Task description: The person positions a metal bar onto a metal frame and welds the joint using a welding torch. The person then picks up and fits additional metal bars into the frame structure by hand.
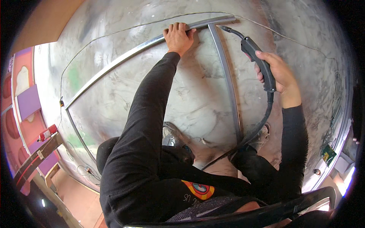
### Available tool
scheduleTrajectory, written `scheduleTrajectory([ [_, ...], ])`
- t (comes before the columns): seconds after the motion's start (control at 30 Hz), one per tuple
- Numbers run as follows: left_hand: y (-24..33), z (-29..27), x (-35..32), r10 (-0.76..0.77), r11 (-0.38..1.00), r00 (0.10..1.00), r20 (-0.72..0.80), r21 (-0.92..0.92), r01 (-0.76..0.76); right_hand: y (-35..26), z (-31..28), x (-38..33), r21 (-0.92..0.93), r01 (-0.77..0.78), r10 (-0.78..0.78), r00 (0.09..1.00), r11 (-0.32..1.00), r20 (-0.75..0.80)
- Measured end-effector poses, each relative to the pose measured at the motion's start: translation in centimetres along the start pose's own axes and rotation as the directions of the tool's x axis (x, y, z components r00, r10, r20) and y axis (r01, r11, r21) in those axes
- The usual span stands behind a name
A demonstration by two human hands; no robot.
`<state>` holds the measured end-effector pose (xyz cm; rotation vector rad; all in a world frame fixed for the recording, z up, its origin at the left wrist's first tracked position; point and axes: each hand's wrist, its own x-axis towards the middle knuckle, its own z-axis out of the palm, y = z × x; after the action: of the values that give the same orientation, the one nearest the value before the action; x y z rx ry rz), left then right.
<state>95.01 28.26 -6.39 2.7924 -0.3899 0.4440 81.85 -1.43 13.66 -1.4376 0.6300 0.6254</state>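
A welding torch (251,47) with a black handle and curved neck is held in my right hand (279,74), fingers wrapped round its grip. Its nozzle points at the corner where a long shiny metal tube (133,54) meets a second metal tube (226,66) running toward me. Whether the tip touches the metal, I cannot tell. My left hand (178,39) is closed over the long tube, a little left of that joint, with its fingertips over the far side. From the torch a black hose (264,117) curves down between my legs.
All this lies on a smudged grey floor (182,91). A thin cable (152,23) arcs beyond the frame. A thinner bar (80,133) runs from the long tube's left end. Leftward are a red cylinder (47,133) and a brown board (45,22); a green piece (327,155) lies right.
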Motion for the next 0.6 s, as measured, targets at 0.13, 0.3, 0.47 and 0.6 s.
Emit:
scheduleTrajectory([
  [0.13,0.1,-0.3,0.0,-0.007,1.0,1.0,0.003,-0.028,0.007,-0.2,0.4,0.6,-0.017,-0.023,0.023,1.0,1.0,0.001],
  [0.3,0.4,-0.4,0.2,0.001,1.0,1.0,0.018,-0.015,-0.001,1.8,0.4,1.9,0.097,0.0,0.003,1.0,0.995,-0.031],
  [0.47,0.6,-0.2,0.2,0.01,1.0,1.0,0.004,-0.012,-0.01,3.3,0.8,2.4,0.092,-0.011,0.016,0.998,0.996,-0.058],
  [0.6,0.4,-0.2,0.2,0.002,1.0,1.0,0.003,0.003,-0.002,3.9,1.3,2.6,0.074,-0.016,0.021,0.997,0.997,-0.069],
])
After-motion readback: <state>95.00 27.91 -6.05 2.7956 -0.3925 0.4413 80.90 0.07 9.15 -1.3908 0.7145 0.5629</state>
